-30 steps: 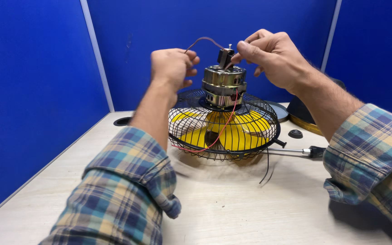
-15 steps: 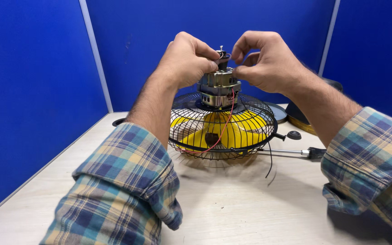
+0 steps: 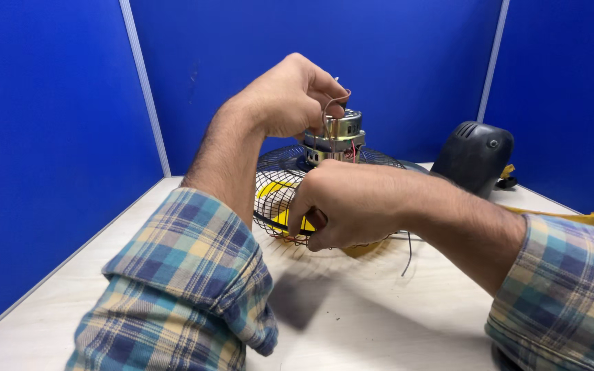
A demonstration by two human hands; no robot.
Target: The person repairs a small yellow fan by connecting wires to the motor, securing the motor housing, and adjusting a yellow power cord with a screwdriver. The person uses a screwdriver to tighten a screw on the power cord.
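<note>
Right hand (image 3: 348, 206) hides fan guard (image 3: 276, 185) front — its grip unclear.

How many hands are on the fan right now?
2. The left hand pinches a wire above the motor; the right hand grips the wire guard at its front.

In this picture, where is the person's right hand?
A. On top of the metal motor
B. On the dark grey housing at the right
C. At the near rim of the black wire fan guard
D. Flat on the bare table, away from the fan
C. The right hand is closed at the near rim of the black wire fan guard, while the left hand is up at the wires by the metal motor.
</note>
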